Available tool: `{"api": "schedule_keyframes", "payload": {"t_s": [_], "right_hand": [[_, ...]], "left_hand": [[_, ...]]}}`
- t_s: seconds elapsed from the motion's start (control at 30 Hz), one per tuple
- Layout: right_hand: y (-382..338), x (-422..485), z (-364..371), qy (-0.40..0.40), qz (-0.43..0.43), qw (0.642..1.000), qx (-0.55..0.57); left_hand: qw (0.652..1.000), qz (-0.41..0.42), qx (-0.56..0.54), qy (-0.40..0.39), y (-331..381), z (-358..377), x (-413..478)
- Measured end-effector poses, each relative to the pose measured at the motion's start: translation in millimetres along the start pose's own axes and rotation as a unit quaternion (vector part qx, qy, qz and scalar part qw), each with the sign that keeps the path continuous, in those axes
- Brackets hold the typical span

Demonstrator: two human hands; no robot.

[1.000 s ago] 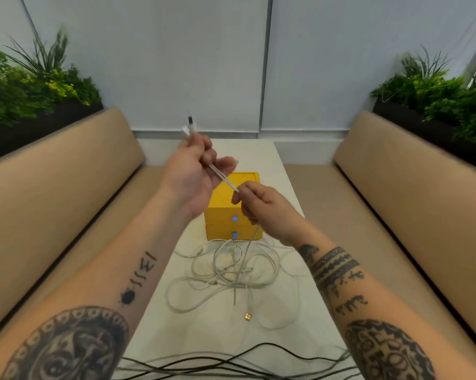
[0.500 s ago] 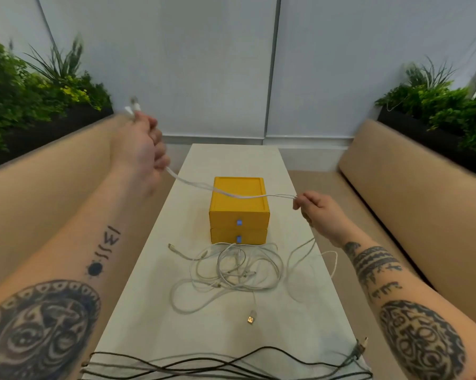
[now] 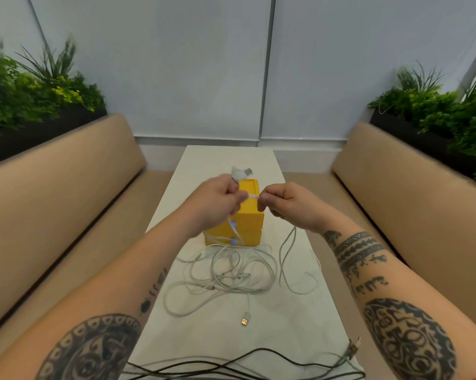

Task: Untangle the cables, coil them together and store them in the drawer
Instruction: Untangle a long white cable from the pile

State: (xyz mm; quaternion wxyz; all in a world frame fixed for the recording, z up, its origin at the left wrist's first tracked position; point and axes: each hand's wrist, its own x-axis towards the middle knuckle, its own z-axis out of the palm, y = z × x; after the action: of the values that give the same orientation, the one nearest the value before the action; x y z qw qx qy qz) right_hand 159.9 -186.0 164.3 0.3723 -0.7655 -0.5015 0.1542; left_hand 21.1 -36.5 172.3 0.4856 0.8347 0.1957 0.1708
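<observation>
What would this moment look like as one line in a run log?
phase: untangling | left hand: grips white cable | right hand: pinches same cable | drawers: closed | white tangle, dark cables: on table

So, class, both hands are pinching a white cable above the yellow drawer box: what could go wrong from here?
1. The white cable held by the left hand and right hand trails down toward the tangle; pulling may tighten knots.
2. Strands hang across the front of the yellow drawer box and might snag its blue knobs.
3. The dark cables lie at the near edge of the table and could slip off.
</observation>
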Motion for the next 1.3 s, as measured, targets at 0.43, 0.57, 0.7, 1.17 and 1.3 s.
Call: {"api": "schedule_keyframes", "payload": {"t_s": [0.43,0.57,0.7,1.17,1.3], "right_hand": [[120.3,-41.4,1.9,0.051,0.120,0.985,-0.114],[145.4,-52.3,1.0,0.069,0.146,0.976,-0.147],[174.4,-74.3,12.8,0.060,0.206,0.958,-0.189],[222.9,-115.1,64.9,-0.004,0.390,0.902,-0.184],[192.5,-89.1,70.6,0.023,0.393,0.872,-0.291]], "left_hand": [[0.931,-0.059,-0.113,0.342,-84.7,-104.4,21.7],[0.901,-0.103,-0.122,0.403,-106.6,-115.5,13.2],[0.869,-0.155,-0.175,0.436,-137.1,-125.6,4.7],[0.902,-0.163,-0.136,0.375,-159.7,-107.0,-3.7],[0.940,-0.117,-0.117,0.298,-114.8,-70.6,-5.9]]}}
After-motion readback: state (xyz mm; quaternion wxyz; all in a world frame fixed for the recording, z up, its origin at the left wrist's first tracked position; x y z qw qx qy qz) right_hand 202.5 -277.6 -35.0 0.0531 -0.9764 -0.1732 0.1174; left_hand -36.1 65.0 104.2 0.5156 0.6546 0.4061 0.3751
